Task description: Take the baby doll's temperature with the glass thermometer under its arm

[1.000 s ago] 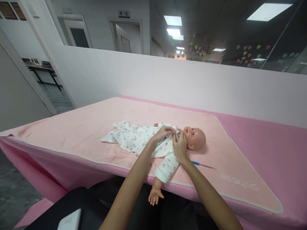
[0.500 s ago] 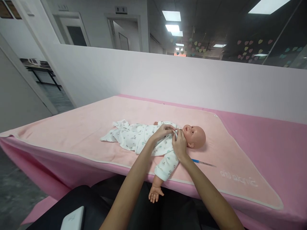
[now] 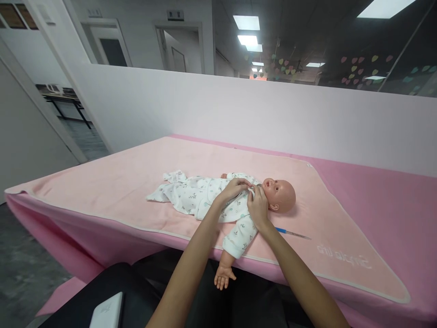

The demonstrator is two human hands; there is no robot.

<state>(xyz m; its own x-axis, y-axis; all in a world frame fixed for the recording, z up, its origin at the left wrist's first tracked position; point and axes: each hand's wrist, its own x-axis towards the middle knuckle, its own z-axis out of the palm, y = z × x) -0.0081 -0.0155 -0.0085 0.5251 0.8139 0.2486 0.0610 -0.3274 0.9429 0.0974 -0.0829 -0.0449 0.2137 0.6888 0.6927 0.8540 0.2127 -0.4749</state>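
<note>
A baby doll (image 3: 286, 195) lies on its back, its bald head to the right and one arm hanging past the near edge. It wears white printed baby clothes (image 3: 189, 193). At the neckline my left hand (image 3: 236, 187) pinches the cloth of the top, fingers bent. My right hand (image 3: 258, 205) grips the same collar from the head side, its fingertips almost meeting those of the left. The exact bit of cloth or fastening between the fingertips is hidden. Beside my right forearm lies a thin tool with a blue handle and a slim grey shaft (image 3: 293, 234).
A peach blanket (image 3: 119, 182) with a pale edge covers a pink cloth (image 3: 382, 200) on the table. Behind stands a white partition (image 3: 273, 114) with glass above. A white flat device (image 3: 107, 312) rests on my dark-clothed leg.
Both hands stay at the doll's collar with barely any finger movement. The whole scene has shifted slightly to the right in view.
</note>
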